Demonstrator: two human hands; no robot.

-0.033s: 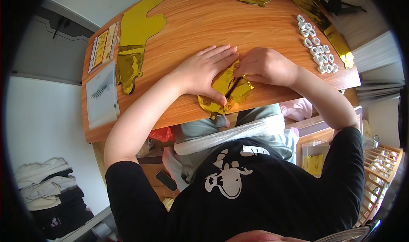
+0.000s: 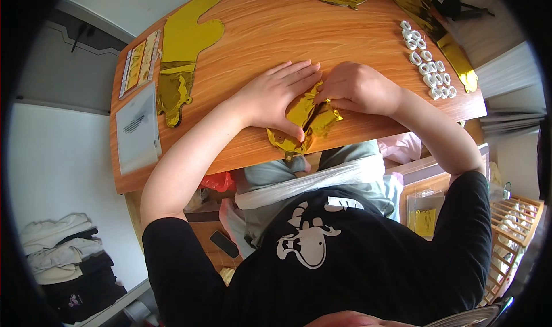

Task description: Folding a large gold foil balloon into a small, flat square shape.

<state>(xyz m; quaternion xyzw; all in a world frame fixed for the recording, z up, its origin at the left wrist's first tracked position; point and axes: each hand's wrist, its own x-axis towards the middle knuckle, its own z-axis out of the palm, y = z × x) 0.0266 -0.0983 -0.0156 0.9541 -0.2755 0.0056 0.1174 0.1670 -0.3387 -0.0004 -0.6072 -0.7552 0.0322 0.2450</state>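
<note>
Resting palm down, your left hand point(image 2: 270, 100) lies with its fingers stretched out and its thumb apart, partly over a folded, creased piece of shiny gold foil point(image 2: 300, 109). Your right hand point(image 2: 361, 91) is curled, thumb and fingers pinching the upper right part of that foil; the exact grip is partly hidden behind your knuckles. The foil lies on the brown wood-grain table point(image 2: 259, 42), at the edge nearest your body, between your two hands, with a small tab at its lower end reaching the edge.

Well to the left of your hands lies a flat gold foil shape with rounded lobes point(image 2: 192, 42). Beside it, along the table's left edge, are a flat printed packet point(image 2: 138, 65) and a translucent whitish plastic sleeve point(image 2: 138, 132). Near the right edge you have a cluster of small white rings point(image 2: 432, 69), next to a long gold foil strip point(image 2: 457, 56).
</note>
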